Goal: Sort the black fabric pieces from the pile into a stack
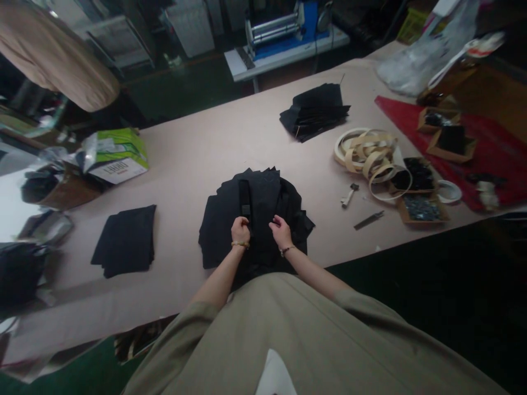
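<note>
A heap of flat black sheets (222, 216) lies fanned out and overlapping in front of me. On top of it rests a narrow black strip (244, 192) with a small shiny piece near its lower end. My left hand (240, 230) is closed at that lower end, with the fingers curled around it. A short way to the right, my right hand (281, 232) is held over the sheets with thumb and fingers pinched together. Anything between those fingertips is too small and dark to make out. Both wrists wear beaded bracelets.
Black sheet stacks lie at left (125, 238) and far right (315, 109). Rolled tan tape (366, 151), a metal tool (368, 219) and small boxes of parts (424, 208) are on the right. A green-white box (119, 156) stands left; a person (61, 60) is beyond the table.
</note>
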Demonstrator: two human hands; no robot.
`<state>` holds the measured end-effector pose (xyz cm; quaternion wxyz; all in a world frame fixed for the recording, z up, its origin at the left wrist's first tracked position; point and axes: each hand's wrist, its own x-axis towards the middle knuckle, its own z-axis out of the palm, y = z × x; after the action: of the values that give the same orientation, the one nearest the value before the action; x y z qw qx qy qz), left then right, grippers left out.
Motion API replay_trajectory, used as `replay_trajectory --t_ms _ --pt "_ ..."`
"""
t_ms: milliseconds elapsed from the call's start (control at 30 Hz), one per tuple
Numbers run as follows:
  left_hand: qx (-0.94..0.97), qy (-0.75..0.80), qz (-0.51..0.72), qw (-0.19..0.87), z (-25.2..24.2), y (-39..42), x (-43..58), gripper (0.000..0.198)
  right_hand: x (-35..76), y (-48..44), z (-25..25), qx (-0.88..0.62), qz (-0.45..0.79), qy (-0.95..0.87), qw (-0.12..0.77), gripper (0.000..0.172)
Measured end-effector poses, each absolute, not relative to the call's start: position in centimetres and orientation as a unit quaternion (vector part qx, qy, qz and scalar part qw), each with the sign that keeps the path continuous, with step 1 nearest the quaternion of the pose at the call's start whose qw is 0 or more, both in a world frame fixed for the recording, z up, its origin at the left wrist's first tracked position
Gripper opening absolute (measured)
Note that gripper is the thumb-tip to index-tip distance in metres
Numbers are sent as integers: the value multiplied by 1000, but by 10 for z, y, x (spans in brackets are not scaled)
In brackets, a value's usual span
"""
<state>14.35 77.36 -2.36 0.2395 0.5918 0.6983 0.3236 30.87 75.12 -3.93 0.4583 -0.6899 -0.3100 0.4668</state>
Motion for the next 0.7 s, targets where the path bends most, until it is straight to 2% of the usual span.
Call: replay_trajectory --t_ms 100,233,300,400,467,600,700 --pt "658 642 306 246 -16 773 146 33 307 759 -40 -690 486 -291 451 41" --pt "711 587 285 261 -7 768 156 22 295 758 -29 -650 505 -352 445 35" --pt "707 600 269 261 -7 767 158 29 289 752 -22 -597 527 -412 444 34" --pt "664 650 254 267 -11 768 157 21 290 742 -18 -553 514 -469 458 36" --pt "615 686 273 276 -13 769 155 18 297 737 -20 -589 468 -456 475 40" --pt "546 730 314 266 -15 770 155 39 314 734 -31 -684 406 -388 465 48" --pt "595 704 293 256 -15 770 155 28 320 734 -37 -717 389 -366 448 49"
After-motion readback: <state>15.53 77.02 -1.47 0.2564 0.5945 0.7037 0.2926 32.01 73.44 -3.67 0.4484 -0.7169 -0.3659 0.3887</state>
